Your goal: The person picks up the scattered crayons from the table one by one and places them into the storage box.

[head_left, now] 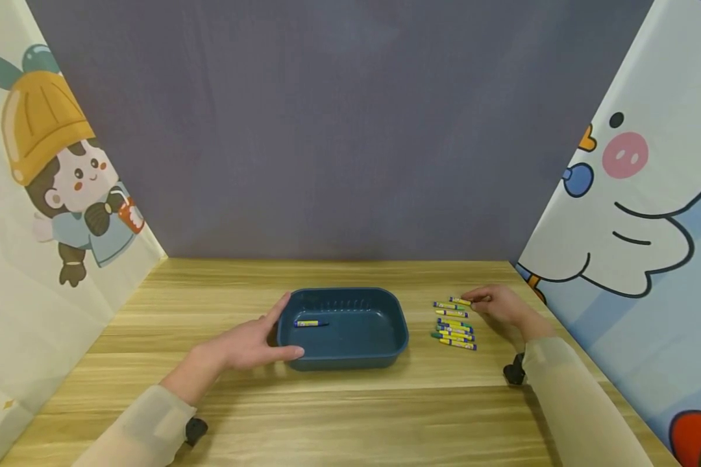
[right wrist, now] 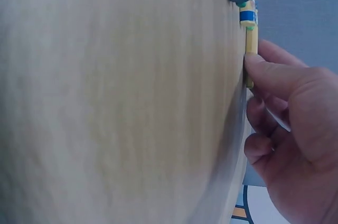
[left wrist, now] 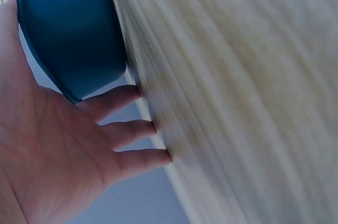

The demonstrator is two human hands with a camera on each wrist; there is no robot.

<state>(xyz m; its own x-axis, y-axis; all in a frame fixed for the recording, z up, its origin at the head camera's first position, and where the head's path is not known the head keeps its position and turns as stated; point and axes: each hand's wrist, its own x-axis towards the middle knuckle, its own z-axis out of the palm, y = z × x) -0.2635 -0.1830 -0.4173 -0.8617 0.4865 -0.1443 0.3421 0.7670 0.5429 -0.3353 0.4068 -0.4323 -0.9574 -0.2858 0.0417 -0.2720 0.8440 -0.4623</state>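
A dark teal rectangular bin (head_left: 350,363) sits on the table with one crayon (head_left: 311,323) lying inside, toward its left end. My left hand (head_left: 246,338) spans the bin's left end, thumb on the front rim and fingers stretched out along the side. In the left wrist view, three fingertips (left wrist: 165,156) reach down to the tabletop beside the bin. To the right of the bin, several yellow-wrapped crayons (head_left: 452,314) lie in a loose column. My right hand (head_left: 500,306) pinches the farthest crayon (right wrist: 251,39) of that column between thumb and fingers, low at the tabletop.
A wood-grain table (head_left: 350,421) bears everything. Behind it rises a grey backdrop (head_left: 339,130). Cartoon-printed panels flank both sides, the left panel (head_left: 12,311) and the right panel (head_left: 666,337). A black wrist device (head_left: 514,370) sits by the right sleeve.
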